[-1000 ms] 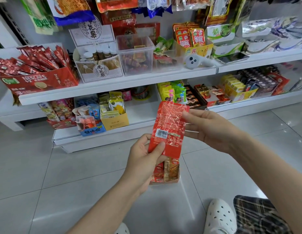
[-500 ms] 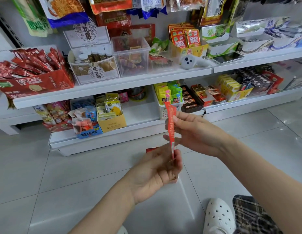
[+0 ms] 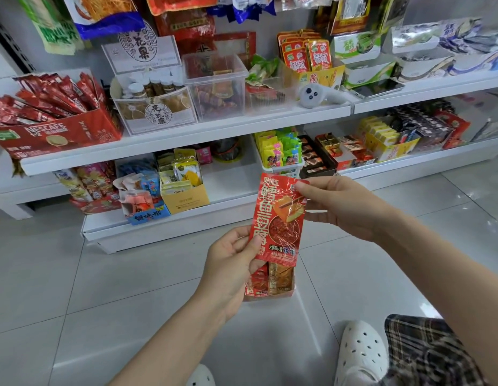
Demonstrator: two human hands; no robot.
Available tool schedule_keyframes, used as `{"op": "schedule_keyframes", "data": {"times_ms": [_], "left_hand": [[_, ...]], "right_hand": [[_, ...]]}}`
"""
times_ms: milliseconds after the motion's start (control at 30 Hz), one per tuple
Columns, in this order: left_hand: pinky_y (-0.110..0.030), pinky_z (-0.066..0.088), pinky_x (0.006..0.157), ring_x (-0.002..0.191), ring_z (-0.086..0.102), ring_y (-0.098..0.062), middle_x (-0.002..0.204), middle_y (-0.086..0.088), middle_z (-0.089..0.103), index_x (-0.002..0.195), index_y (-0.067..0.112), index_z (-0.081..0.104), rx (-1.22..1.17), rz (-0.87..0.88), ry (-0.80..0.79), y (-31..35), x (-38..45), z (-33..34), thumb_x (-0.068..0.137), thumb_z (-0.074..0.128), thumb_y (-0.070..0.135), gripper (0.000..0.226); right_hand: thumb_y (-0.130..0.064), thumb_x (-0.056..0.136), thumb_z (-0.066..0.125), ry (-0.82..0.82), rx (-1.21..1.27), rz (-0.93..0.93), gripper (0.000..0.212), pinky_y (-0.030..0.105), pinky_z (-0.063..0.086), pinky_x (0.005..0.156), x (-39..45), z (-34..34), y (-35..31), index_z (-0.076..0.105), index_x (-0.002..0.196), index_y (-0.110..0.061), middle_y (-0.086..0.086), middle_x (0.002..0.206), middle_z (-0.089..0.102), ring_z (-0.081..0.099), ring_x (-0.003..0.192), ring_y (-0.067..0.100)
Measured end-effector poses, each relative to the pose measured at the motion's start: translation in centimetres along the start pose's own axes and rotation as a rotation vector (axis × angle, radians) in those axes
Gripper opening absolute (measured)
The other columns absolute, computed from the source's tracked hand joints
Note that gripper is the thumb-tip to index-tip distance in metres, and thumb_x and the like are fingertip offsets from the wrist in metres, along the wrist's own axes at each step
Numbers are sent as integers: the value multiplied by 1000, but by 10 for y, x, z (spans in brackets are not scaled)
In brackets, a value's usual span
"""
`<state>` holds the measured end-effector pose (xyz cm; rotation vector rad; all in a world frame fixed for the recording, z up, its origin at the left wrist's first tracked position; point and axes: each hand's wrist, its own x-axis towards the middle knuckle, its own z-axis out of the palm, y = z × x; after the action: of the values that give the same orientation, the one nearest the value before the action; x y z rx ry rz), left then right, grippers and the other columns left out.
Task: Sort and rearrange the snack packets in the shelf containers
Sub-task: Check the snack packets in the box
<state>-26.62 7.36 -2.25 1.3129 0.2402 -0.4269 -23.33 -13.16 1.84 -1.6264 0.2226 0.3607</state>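
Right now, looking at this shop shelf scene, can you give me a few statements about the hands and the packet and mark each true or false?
1. Both hands hold the red packet. True: the left hand pinches its lower edge, the right hand its top corner.
2. The packet shows its printed front. True.
3. The small box of packets sits on the top shelf. False: it sits on the floor, under the hands.
4. The Nescafe box is on the floor. False: it is on the upper shelf.
5. The white handheld device lies on the upper shelf. True.
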Motion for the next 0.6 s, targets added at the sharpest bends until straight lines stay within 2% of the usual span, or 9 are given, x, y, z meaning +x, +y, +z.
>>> {"op": "schedule_keyframes", "data": {"times_ms": [133,200,267,333,400,467,500,600], "left_hand": [[-32,56,81,93,72,-15,100,-2,75,108,13,65,116,8,-71,-6,10,-6,96,58,17,14],[-32,56,80,93,72,-14,100,1,75,107,17,66,270,67,-85,-13,25,-14,95,61,23,14],[-33,57,79,91,72,-16,98,1,75,100,20,67,428,132,-73,-24,44,-26,92,65,21,8],[-34,57,83,90,71,-18,94,1,75,88,22,69,597,134,-67,-46,66,-44,89,69,18,4],[-30,53,86,91,69,-18,92,1,73,83,23,68,771,66,-49,-75,85,-65,88,70,14,11],[-29,51,90,98,67,-19,100,-1,72,93,22,68,883,-32,-30,-102,99,-82,87,68,11,12],[-29,51,91,101,66,-19,104,-2,71,96,21,67,902,-81,-22,-114,105,-88,87,66,10,15],[-23,50,80,99,63,-16,108,-1,68,98,23,64,908,-162,-20,-137,116,-104,88,58,6,20]], "right_hand": [[-33,86,69,138,-201,-60,22,24,51,69,5,0,8,73,100,-16,-1,86,76,68,83,10],[-27,85,72,166,-204,-62,17,22,54,65,11,10,21,75,97,-16,-1,83,76,69,77,11],[-22,85,73,167,-238,-47,17,26,59,69,21,23,45,77,98,-13,1,82,76,71,75,14],[-22,84,75,151,-381,-30,16,32,61,75,37,34,76,78,98,-14,-1,83,76,73,76,16],[-23,85,75,154,-576,-21,16,25,58,74,50,42,105,78,100,-18,-4,91,76,70,77,11],[-24,88,71,208,-734,-14,21,9,47,63,59,46,128,76,108,-20,-3,102,74,63,80,9],[-24,90,69,225,-782,-6,21,8,45,61,63,48,140,75,109,-21,-1,103,73,62,82,11],[-19,92,65,216,-848,51,15,26,51,73,74,52,176,77,101,-17,5,94,74,66,83,20]]}}
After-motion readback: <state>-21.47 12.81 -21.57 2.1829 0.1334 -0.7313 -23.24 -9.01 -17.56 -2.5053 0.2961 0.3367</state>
